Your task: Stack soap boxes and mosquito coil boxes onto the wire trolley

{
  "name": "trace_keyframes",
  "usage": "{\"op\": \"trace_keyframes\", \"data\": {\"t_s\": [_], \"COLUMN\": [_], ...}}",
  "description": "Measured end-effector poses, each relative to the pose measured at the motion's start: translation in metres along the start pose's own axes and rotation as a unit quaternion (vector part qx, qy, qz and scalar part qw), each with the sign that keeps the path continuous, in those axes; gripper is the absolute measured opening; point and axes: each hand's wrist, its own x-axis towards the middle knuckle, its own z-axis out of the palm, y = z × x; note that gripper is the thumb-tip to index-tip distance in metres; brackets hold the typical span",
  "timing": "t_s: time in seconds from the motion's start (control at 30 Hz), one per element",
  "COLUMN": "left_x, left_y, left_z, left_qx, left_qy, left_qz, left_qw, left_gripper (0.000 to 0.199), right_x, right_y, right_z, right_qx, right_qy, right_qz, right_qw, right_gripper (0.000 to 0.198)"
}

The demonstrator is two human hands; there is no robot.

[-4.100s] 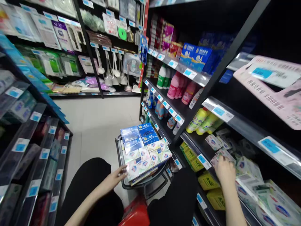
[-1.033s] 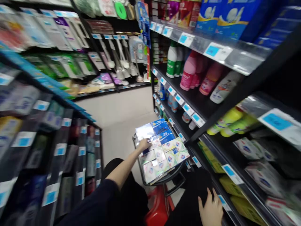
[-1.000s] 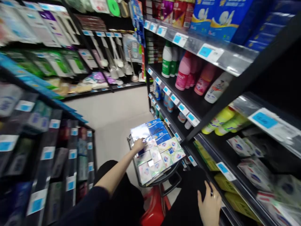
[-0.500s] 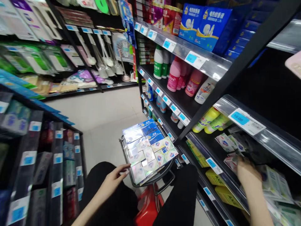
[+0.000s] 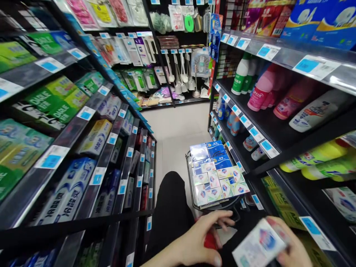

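Observation:
In my right hand is a white soap box with a blue emblem, slightly blurred, held above my lap. My left hand reaches in from the lower middle, palm turned toward the box, fingers spread and apart from it. Beyond both hands stands a dark-rimmed basket. Several soap boxes lie side by side on top of its load, with blue packs at the far end. Part of a red object shows behind my left hand.
Toothpaste boxes line the left shelves. On the right, shelves hold pink bottles, yellow-green bottles and another soap box. Brushes hang at the aisle's far end. My black-clad knee is left of the basket.
My right hand has come off the right shelf with a soap box in it. My left hand has left the basket's near edge and moved toward that box. The view has swung left.

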Motion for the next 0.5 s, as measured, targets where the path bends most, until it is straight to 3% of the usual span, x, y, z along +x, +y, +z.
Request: {"op": "trace_keyframes", "data": {"t_s": [0.07,0.13,0.23,0.3,0.37,0.43,0.5], "left_x": [0.001,0.004,0.013,0.023,0.037,0.056,0.078], "left_y": [0.005,-0.002,-0.032,-0.054,-0.074,-0.091,-0.106], "left_z": [0.004,0.000,-0.027,-0.060,-0.101,-0.143,-0.179], "left_qx": [0.015,0.015,-0.097,-0.150,-0.133,-0.086,-0.051], "left_qy": [0.004,0.052,0.103,0.143,0.234,0.328,0.367], "left_qz": [-0.024,-0.074,-0.140,-0.149,-0.156,-0.200,-0.233], "left_qw": [1.000,0.996,0.980,0.967,0.950,0.919,0.899], "left_gripper": [0.091,0.075,0.060,0.059,0.052,0.035,0.021], "right_x": [0.019,0.035,0.049,0.054,0.056,0.056,0.052], "right_y": [-0.001,-0.002,0.003,0.016,0.037,0.068,0.106], "right_z": [0.038,0.063,0.078,0.072,0.054,0.026,-0.006], "right_qx": [0.015,-0.009,-0.075,-0.177,-0.298,-0.388,-0.454], "right_qy": [-0.059,-0.094,-0.071,-0.026,0.010,0.032,0.065], "right_qz": [0.038,0.056,0.054,0.012,-0.035,-0.053,-0.043], "right_qw": [0.997,0.994,0.993,0.984,0.954,0.920,0.888], "right_gripper": [0.062,0.054,0.059,0.064,0.066,0.067,0.073]}}
